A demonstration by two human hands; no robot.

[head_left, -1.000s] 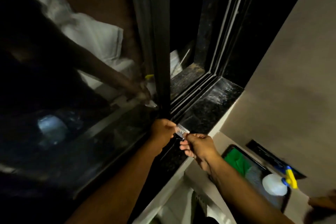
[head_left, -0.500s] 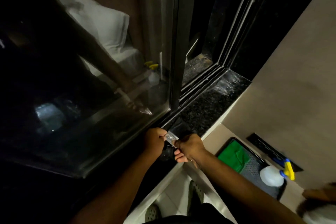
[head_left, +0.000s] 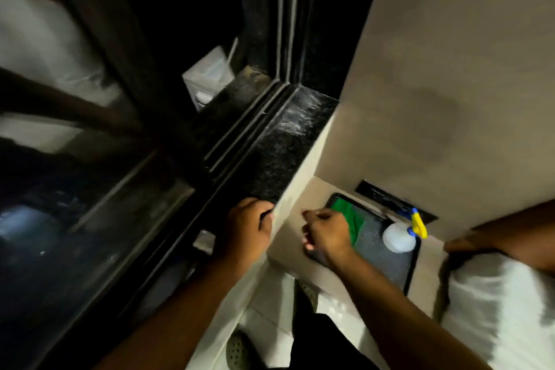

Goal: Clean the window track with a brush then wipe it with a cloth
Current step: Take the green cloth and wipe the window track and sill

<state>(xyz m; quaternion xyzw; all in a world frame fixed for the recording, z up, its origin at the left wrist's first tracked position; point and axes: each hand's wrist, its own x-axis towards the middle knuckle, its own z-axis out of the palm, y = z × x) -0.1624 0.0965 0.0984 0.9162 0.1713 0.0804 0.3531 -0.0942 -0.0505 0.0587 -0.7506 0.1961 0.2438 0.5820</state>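
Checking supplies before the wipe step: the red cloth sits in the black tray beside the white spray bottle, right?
Not quite: the cloth is green, not red. The head view shows it in the black tray beside the white spray bottle, as you said.

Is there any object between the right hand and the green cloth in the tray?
Nothing visible. The right hand hangs just left of the green cloth lying in the black tray; the white spray bottle stands further right.

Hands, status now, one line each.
Left hand: curled at the dark sill edge; contents cannot be told.
Right hand: loose fist, apparently empty, over the tray.
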